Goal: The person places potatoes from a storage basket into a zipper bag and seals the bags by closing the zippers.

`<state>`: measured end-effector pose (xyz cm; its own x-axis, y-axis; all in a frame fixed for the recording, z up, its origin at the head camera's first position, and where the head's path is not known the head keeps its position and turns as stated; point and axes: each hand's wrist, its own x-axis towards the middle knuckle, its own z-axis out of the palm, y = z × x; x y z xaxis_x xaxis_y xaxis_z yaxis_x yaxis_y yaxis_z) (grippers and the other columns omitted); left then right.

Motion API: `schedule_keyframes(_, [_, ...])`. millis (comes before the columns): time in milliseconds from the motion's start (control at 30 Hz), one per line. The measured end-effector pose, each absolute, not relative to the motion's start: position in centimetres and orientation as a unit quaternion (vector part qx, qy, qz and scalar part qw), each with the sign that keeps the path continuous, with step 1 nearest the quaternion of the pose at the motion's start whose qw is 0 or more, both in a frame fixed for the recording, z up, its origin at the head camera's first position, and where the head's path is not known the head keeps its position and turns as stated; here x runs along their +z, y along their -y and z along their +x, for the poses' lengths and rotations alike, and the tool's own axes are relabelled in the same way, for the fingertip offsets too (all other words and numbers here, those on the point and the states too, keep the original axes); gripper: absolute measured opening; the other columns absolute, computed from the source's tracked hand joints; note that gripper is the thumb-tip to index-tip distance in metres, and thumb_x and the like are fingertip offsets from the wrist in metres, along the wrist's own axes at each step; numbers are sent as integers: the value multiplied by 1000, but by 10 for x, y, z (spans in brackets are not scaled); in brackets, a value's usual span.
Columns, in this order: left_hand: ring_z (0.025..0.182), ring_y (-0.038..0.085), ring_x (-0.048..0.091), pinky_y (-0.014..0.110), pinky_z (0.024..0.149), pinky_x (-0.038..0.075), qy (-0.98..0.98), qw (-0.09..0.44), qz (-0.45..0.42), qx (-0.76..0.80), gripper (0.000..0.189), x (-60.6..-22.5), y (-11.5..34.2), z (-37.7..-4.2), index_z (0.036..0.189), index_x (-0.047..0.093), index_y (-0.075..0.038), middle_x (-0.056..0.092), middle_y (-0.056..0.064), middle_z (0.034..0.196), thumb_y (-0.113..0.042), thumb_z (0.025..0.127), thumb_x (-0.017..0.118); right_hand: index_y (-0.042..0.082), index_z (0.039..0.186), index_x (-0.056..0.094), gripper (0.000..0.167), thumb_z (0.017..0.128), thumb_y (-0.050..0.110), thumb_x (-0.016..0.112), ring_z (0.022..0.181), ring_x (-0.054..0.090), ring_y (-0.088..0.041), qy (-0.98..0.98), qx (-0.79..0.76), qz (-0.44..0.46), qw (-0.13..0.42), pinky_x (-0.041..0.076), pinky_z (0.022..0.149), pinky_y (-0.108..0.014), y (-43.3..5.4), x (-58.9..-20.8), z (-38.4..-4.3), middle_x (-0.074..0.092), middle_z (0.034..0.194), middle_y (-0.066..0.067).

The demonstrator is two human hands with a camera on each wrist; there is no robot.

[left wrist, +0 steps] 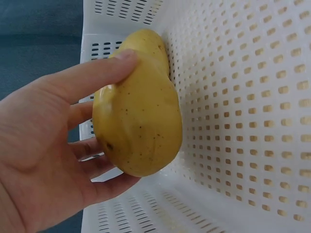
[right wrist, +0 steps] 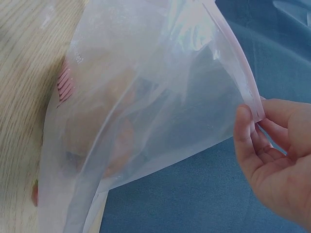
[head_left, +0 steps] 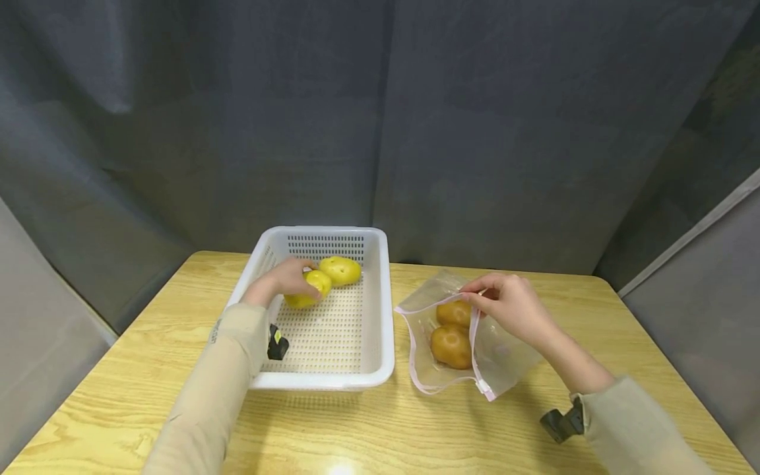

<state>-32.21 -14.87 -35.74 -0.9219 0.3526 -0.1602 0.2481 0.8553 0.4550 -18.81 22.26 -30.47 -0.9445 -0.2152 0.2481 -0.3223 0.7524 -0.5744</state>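
Inside the white basket, my left hand [head_left: 287,277] has its thumb and fingers curled round a yellow potato [left wrist: 141,121] with small dark specks. A second yellow potato [head_left: 341,270] lies just beyond it, partly hidden behind the held one in the left wrist view. On the right, my right hand [head_left: 515,309] pinches the pink-edged rim of a clear zip bag [head_left: 505,359] between thumb and fingers. The bag's mouth gapes toward me. Two brown, rounded, potato-like pieces [head_left: 451,346] sit in it, blurred through the plastic in the right wrist view.
The white perforated basket [head_left: 388,330] stands on the wooden table [head_left: 332,435], left of the bag. A white slider hangs at the bag's near corner. Dark curtains [head_left: 380,132] rise behind the table, and grey panels flank it.
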Motion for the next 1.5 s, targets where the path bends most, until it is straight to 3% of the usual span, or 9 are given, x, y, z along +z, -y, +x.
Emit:
schedule_keyframes(333, [101,26,51,40,87,43,-949,101,163,251,68,-348,150,-318,128,48,-2,54,15,122,-25,70,74,10,93,71,16,84,22,64,59,58,-10,931,325,143,81,44,52,-22,-223,-303,-186,67,81,-3])
schedule_keyframes(1033, [100,25,51,39,85,45,-948,88,170,252,71,-339,153,-310,129,47,-1,53,14,122,-31,70,73,13,94,70,19,84,28,64,61,58,-13,930,335,134,63,43,51,-23,-221,-305,-188,66,78,0])
schedule_keyframes(1500, [91,22,51,34,76,46,-950,70,179,246,61,-327,144,-301,121,52,-6,57,10,111,-32,71,74,12,94,70,18,84,26,65,60,58,-10,931,334,134,67,43,50,-23,-221,-302,-187,67,78,0])
